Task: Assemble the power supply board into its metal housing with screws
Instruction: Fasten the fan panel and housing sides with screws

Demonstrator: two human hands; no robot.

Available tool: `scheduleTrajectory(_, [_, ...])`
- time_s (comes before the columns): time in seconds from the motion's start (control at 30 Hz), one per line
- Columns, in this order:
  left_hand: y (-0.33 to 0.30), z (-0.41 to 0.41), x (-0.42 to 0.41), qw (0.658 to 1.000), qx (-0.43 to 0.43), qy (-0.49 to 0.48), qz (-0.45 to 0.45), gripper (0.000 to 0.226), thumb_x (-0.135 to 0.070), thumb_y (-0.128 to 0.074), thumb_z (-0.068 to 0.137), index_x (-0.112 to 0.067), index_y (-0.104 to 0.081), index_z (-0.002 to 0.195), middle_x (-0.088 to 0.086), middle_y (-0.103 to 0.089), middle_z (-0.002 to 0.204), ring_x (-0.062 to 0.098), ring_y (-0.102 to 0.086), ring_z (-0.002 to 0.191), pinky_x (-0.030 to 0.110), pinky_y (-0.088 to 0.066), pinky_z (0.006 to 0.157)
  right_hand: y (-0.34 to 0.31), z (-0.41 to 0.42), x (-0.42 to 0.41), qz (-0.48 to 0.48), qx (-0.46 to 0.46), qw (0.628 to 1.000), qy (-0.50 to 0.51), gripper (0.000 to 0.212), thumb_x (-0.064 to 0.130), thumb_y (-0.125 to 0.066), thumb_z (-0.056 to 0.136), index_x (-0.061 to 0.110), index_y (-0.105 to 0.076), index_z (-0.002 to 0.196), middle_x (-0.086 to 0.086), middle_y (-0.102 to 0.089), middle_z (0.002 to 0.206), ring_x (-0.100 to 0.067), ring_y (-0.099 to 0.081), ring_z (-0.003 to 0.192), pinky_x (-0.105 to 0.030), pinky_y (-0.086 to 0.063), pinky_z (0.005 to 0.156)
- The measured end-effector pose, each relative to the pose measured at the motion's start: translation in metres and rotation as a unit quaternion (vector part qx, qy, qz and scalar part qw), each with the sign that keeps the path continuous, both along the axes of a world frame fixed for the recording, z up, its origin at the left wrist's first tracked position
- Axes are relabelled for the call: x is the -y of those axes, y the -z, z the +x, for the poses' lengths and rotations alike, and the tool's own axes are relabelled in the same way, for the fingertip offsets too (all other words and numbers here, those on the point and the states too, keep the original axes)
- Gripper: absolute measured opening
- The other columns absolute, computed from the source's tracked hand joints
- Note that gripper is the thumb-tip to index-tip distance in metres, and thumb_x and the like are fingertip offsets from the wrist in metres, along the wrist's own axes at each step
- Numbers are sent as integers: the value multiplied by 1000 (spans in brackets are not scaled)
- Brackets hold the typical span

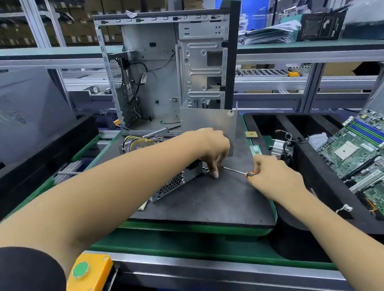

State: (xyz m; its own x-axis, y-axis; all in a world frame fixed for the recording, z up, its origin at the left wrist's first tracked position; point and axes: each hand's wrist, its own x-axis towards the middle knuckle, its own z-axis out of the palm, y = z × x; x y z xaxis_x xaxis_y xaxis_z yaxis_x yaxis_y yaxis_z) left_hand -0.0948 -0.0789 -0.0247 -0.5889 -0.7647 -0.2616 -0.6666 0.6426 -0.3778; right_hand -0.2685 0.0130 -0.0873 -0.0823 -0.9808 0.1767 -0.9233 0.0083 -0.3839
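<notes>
The metal power supply housing (175, 182) lies on a dark mat (219, 198), its perforated side facing me and a bundle of coloured wires (140, 140) at its far end. A flat grey metal cover plate (210, 122) stands up behind it. My left hand (214, 150) reaches over the housing's near corner, fingers curled down around the tip of a screwdriver (236, 170). My right hand (269, 177) grips the orange and black handle, the shaft pointing left at the housing. The screw itself is hidden under my fingers.
An open computer case (169, 69) stands upright behind the mat. Green motherboards (375, 143) lie in black foam trays at the right, with a heatsink fan (282, 146) beside them. A grey side panel (12, 115) leans at the left. A yellow box with a green button (86, 278) sits at the near edge.
</notes>
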Motion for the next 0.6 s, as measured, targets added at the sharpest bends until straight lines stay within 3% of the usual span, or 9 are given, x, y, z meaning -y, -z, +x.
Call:
scheduleTrajectory(0.17, [3,0,5,1000,14,10,18,23,-56,-83,74,-36,-71,75,-15,-73,87,15,-64,105,33,-44,92,-6,-7,-1,-2,8,1000,1,19,31,-60,90,19,-48,81,7,-57,81,-29,-56,87,-35,-39,70])
scheduleTrajectory(0.3, [6,1,5,999,31,3,38,24,-55,-76,84,-33,-77,94,-11,-75,98,13,-61,109,35,-23,86,-11,-7,-3,-2,9,1000,-11,19,29,-60,88,19,-47,79,7,-58,81,-27,-56,85,-34,-38,67])
scheduleTrajectory(0.47, [-11,14,0,997,-40,-24,67,26,-47,-69,95,-27,-75,109,-9,-73,110,14,-59,112,36,-25,93,-20,-6,-4,-26,20,999,-5,19,29,-62,85,20,-47,76,7,-58,75,-26,-57,80,-33,-36,63])
scheduleTrajectory(0.6, [-23,29,-1,990,-108,-34,88,17,-37,-67,97,-22,-71,106,-18,-76,102,8,-63,106,39,-30,101,-27,-4,-4,-34,24,999,-11,21,30,-63,84,19,-49,75,6,-61,75,-23,-58,79,-32,-38,63])
